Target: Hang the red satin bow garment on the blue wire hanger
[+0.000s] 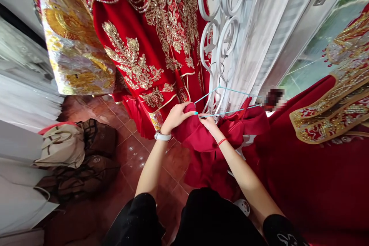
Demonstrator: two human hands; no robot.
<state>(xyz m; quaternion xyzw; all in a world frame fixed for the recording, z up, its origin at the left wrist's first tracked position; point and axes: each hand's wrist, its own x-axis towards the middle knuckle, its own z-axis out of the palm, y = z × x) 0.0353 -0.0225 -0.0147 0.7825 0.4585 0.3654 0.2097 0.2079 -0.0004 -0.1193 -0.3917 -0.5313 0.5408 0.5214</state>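
A plain dark red garment (198, 134) hangs on a thin light-blue wire hanger (219, 87) in front of me. The hanger's hook is at a white scrollwork metal stand (227, 42). My left hand (179, 116) is closed on the cloth at the hanger's left end, with the thumb laid along the top edge. Close beside it, my right hand (209, 124) pinches the garment's edge just under the hanger's lower bar. Its fingertips are partly hidden by the cloth. On the hanger's right side, the garment's other part drapes over the bar.
A red gown with gold beadwork (135, 61) hangs ahead, beside a gold-and-silver patterned garment (75, 42). At right hangs another embroidered red dress (323, 123). Bags (65, 144) sit on the tiled floor (132, 153) at left. White curtains (256, 34) hang by a window.
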